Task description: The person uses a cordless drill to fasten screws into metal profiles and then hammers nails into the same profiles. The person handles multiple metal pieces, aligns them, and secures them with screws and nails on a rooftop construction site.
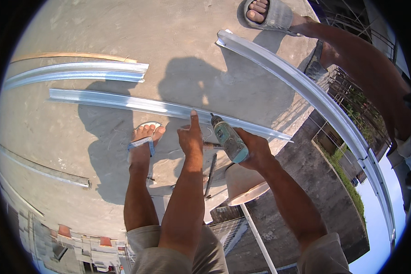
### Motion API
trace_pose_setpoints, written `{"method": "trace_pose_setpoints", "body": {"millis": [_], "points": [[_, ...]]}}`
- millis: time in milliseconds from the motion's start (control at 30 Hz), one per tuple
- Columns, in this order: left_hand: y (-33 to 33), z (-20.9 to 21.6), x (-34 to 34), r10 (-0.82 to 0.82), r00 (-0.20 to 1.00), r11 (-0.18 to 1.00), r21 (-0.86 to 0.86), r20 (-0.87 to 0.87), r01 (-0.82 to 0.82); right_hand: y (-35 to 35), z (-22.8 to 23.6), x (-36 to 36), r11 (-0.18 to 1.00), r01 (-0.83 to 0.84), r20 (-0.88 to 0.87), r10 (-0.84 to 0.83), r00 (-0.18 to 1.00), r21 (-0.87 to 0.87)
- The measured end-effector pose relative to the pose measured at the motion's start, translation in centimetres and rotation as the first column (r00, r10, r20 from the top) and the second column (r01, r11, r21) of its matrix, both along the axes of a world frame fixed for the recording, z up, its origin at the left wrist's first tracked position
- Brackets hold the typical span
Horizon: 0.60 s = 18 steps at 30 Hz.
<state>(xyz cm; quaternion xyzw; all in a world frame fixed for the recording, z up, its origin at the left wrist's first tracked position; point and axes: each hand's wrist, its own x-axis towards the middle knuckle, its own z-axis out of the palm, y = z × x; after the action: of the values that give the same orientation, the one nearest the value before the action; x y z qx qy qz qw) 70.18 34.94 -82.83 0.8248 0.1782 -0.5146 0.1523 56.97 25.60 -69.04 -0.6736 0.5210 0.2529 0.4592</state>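
A grey concrete floor [45, 123] spreads out in the sun, crossed by shadows. The longest thing on it is a shiny metal rail [313, 89] sweeping down the right side, near another person's bare leg [360, 59]. Next is the middle metal bar [157, 106], lying across the floor just ahead of the worker's two hands. A shorter bar [77, 72] lies beyond it to the left, beside a thin strip of wood [77, 55], and a narrow grey bar [41, 169] rests nearer on the left.

The right hand [255, 150] is wrapped round a greenish drill [229, 140], its nose aimed at the far edge of the middle bar; I can't tell if the tip touches. The left hand [190, 137] is at the bar's near side, fingers curled in and thumb stretched out over the metal; whether something small sits inside the fingers I can't make out. A sandal with a blue strap [140, 143] is on the foot to the left of that hand, and a dark rod [211, 173] lies between the forearms. The drill's casing carries a label, too small to read from here.
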Motion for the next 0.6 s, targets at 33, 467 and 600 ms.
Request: {"method": "trace_pose_setpoints", "body": {"millis": [33,467,600], "points": [[-0.1,-0.6,0.4,0.018,0.999,0.999,-0.050,-0.034,-0.020,-0.4,-0.1,0.0,0.999,-0.029,-0.015,0.029,0.999,0.020],[-0.9,-2.7,3.1,0.111,0.951,0.983,-0.109,-0.288,-0.147,-1.5,-0.2,1.2,0.895,-0.417,-0.128,0.438,0.890,0.159],[-0.8,-2.9,4.0,0.105,0.928,0.986,-0.086,-0.358,-0.145,0.0,0.6,1.3,0.904,-0.425,-0.112,0.419,0.901,-0.043]]}}
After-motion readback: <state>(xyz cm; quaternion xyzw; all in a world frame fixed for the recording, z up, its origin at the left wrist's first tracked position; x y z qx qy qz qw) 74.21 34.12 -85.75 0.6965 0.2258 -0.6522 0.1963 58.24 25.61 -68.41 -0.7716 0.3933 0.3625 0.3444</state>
